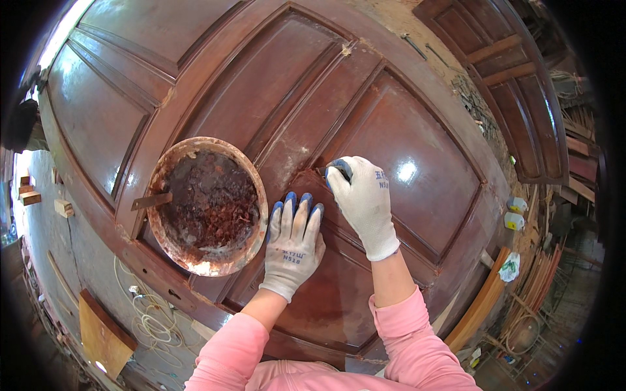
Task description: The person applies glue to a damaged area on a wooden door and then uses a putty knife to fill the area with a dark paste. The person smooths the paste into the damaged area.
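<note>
A large brown panelled wooden door lies flat before me. My left hand, in a white glove with blue fingertips, rests on it with fingers stretched out, just right of a round basin. Dark reddish-brown paste fills much of the basin, and a flat strip lies across its left rim. My right hand, gloved alike, is closed in a pinch over the door's middle joint. A small dark tip shows at its fingers; the rest is hidden, so I cannot name it. Reddish smears mark the wood beside it.
Another panelled door stands at the far right. Small bottles and a plank lie along the right side. Coiled pale cable, a wooden board and wood blocks are on the floor at left.
</note>
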Demonstrator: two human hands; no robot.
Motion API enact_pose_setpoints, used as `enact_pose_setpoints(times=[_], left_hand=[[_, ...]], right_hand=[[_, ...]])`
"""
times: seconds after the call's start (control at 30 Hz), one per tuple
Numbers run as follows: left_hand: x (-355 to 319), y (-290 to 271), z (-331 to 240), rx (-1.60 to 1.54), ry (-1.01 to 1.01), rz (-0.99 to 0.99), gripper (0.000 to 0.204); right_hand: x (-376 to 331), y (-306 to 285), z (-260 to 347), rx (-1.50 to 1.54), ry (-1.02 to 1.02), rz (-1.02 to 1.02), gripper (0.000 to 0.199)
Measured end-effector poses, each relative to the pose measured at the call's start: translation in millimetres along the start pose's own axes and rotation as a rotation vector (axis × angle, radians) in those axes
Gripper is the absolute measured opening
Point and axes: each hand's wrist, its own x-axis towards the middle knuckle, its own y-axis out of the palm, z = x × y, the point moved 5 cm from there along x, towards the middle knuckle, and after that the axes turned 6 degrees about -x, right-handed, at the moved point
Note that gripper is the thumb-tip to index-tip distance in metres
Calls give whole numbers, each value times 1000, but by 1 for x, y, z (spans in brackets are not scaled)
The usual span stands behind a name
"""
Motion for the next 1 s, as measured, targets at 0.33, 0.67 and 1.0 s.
enact_pose_setpoints(times=[0.33, 0.67, 1.0], left_hand=[[0, 0, 1, -15, 18, -6, 58], [-1, 0, 2, -10, 0, -1, 61], [1, 0, 0, -13, -2, 3, 61]], right_hand=[[21, 6, 15, -130, -149, 103, 18], [11, -16, 9, 2, -58, 40, 17], [12, 4, 5, 11, 10, 85, 19]])
